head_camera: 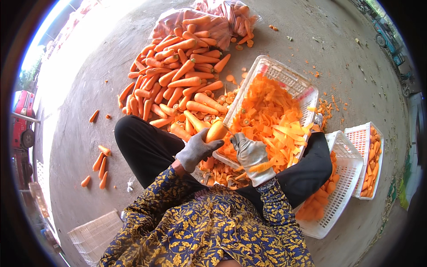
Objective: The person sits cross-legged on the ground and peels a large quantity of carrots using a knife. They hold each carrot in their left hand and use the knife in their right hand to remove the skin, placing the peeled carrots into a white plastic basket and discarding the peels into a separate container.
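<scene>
My left hand (196, 150), in a grey knit glove, grips a thick carrot (217, 130) with its end pointing right. My right hand (253, 158), in a worn whitish glove, is curled around a small hand tool (231, 132). Most of that tool is hidden by the fingers, so its kind is unclear. It lies close to the carrot's right end. A strip of carrot peel (262, 167) clings to the back of the right glove. Under and beyond this hand, a white plastic crate (293, 78) leans between my legs, heaped with carrot peelings (263, 110).
A large pile of carrots (180, 73) lies on the concrete floor ahead, spilling from clear plastic bags (200, 23). At right stand white crates (347, 167) (357, 133) with carrots. Several loose carrots (101, 167) and another crate (96, 235) are at left.
</scene>
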Demonstrator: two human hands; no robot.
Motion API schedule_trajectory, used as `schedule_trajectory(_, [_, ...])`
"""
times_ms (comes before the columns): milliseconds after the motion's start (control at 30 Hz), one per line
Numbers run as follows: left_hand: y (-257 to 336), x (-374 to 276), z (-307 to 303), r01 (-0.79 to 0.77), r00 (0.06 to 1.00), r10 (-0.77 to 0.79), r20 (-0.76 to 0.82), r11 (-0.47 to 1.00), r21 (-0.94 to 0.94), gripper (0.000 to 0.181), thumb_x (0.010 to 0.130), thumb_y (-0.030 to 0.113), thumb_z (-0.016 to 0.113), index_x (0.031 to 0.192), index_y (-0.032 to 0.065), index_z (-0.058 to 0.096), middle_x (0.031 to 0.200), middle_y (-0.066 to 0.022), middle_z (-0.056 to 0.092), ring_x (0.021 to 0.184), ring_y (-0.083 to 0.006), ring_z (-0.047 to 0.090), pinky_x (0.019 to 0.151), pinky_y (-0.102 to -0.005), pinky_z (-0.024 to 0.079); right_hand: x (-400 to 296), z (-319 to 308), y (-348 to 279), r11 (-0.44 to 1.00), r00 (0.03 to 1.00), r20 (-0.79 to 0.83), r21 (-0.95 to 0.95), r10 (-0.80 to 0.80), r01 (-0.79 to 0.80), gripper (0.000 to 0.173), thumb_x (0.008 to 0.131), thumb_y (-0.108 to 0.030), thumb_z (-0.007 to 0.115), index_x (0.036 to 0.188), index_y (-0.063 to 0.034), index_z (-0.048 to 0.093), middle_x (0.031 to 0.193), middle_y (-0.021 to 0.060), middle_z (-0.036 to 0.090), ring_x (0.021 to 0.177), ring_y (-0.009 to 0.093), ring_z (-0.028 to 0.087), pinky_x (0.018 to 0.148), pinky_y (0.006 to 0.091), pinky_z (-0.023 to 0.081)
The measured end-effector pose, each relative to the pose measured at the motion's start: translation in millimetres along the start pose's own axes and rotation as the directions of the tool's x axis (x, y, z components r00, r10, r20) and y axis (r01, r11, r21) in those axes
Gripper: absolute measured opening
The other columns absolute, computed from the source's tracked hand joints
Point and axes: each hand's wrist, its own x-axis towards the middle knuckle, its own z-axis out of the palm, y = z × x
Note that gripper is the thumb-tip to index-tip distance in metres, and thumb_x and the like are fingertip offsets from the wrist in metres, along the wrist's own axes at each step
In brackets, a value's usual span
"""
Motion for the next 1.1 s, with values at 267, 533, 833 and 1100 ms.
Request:
schedule_trajectory(267, [-6.5, -14.2, -53.3, -0.225, 0.935, 0.323, -0.146, 0.86, 0.459, 0.051, 0.079, 0.026, 0.079, 0.118, 0.0021, 0.056, 0.086, -0.0139, 0.066, 0.073, -0.0213, 0.066, 0.066, -0.0338, 0.052, 33.1, 27.1, -28.2, 0.983, 0.981, 0.193, 0.169, 0.036, -0.07, 0.027, 0.086, -0.027, 0.063, 0.099, -0.0068, 0.051, 0.052, 0.0122, 0.056, 0.05, 0.032, 0.062, 0.045, 0.0432, 0.047])
schedule_trajectory(533, [13.0, -45.2, -97.1, -0.198, 0.97, 0.162, -0.183, 0.96, -0.196, 0.043, 0.083, 0.016, 0.075, 0.119, 0.007, 0.054, 0.078, 0.0011, 0.059, 0.061, -0.0024, 0.053, 0.051, -0.02, 0.044, 133.3, 103.8, -61.2, 0.883, 0.785, 0.553, 0.173, 0.279, -0.436, 0.039, 0.101, -0.03, 0.037, 0.125, -0.0047, 0.055, 0.106, 0.0236, 0.066, 0.098, 0.036, 0.065, 0.082, 0.0437, 0.052])
schedule_trajectory(833, [28.8, 0.8, -96.0, -0.622, 0.782, 0.267, -0.563, 0.266, -0.737, 0.03, 0.085, 0.0, 0.064, 0.112, 0.001, 0.053, 0.098, -0.0087, 0.061, 0.09, -0.0203, 0.063, 0.085, -0.0337, 0.052, 73.7, 38.1, -73.4, 0.128, 0.651, 0.646, 0.664, 0.399, -0.737, 0.02, 0.103, -0.028, 0.046, 0.107, -0.0092, 0.054, 0.061, -0.0025, 0.049, 0.045, 0.007, 0.042, 0.04, 0.0231, 0.035])
schedule_trajectory(1100, [28.4, 6.6, -28.8, -0.808, 0.589, 0.458, -0.666, 0.318, -0.497, 0.032, 0.08, -0.006, 0.067, 0.107, 0.0046, 0.054, 0.096, -0.0061, 0.06, 0.093, -0.0172, 0.062, 0.087, -0.0297, 0.05, 70.4, 110.5, -70.6, 0.56, 0.878, 0.3, 0.682, 0.372, -0.47, 0.025, 0.103, -0.034, 0.044, 0.103, -0.0104, 0.053, 0.061, 0.0037, 0.051, 0.046, 0.014, 0.046, 0.041, 0.0301, 0.037])
